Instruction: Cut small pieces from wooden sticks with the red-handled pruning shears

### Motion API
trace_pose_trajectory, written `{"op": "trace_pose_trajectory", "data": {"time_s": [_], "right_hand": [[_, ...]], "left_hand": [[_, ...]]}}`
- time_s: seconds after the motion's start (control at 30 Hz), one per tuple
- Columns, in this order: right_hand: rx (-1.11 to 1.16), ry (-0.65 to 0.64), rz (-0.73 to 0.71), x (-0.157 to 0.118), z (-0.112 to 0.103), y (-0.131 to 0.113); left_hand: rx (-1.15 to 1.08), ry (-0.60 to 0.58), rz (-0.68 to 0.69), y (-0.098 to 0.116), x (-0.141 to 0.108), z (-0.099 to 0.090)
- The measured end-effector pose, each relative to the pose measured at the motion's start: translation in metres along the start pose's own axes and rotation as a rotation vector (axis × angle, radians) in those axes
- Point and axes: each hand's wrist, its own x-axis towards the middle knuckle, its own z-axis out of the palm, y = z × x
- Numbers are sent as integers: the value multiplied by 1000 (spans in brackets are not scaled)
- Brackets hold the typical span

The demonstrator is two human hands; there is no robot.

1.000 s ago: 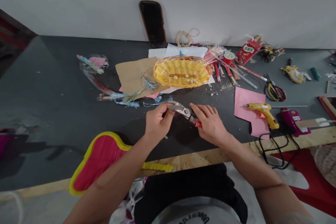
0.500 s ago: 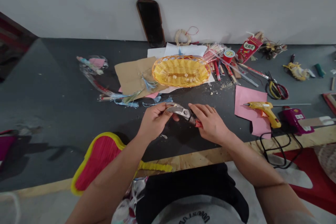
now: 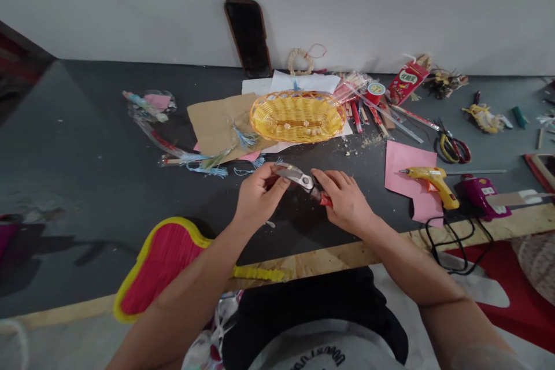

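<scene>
Shears [image 3: 306, 181] in right hand [image 3: 347, 201], fingers wrapped round; left hand [image 3: 259, 196] angled inward, fingers bent at blades [image 3: 295, 174], grip unclear.

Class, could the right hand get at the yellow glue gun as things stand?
Probably not straight away: the right hand grips the red-handled shears. Otherwise the way looks free: the glue gun lies uncovered, partly over a pink sheet, to that hand's right.

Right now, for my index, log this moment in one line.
right hand: holding pruning shears by red handle | left hand: at blades | basket: beyond hands | glue gun: partly on pink sheet
</scene>
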Motion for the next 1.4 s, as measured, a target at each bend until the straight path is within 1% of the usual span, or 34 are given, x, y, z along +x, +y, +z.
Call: {"op": "trace_pose_trajectory", "data": {"time_s": [0.07, 0.13, 0.2, 0.27, 0.43, 0.63, 0.77, 0.9, 1.0, 1.07, 1.2, 1.27, 1.33, 1.4], "right_hand": [[-11, -5, 6, 1, 0, -1], [-18, -15, 3, 1, -1, -2], [-23, -29, -8, 1, -1, -2], [-24, -39, -25, 0, -2, -3], [-7, -41, -55, 0, -5, -2], [-12, -33, -82, 0, -6, 2], [-12, -43, -77, 0, -5, 3], [15, -32, -68, -3, -3, 0], [17, -35, -43, -4, -3, -1], [7, -38, -16, -4, -3, -2], [-19, -34, 15, -1, -1, -3], [-34, -35, 17, 1, -1, -4], [-46, -41, 15, 1, -2, -5], [-51, -47, 1, 1, -3, -5]], "left_hand": [[54, 62, -8, 0, 0, 1], [111, 107, 11, 0, -1, 1], [115, 120, 36, 1, -2, 1], [72, 87, 29, 4, -3, 0], [-90, -62, -55, 7, 0, -5], [-304, -201, -202, 4, 5, -9], [-358, -241, -263, 8, 6, -9], [-383, -253, -273, 10, 5, -8], [-351, -222, -253, 7, 4, -6], [-302, -173, -202, 5, 4, -3], [-56, -4, -50, 5, 1, -1], [63, 74, -5, 6, -1, 0], [110, 112, 23, 8, -3, 0], [95, 110, 33, 9, -3, -1]]}}
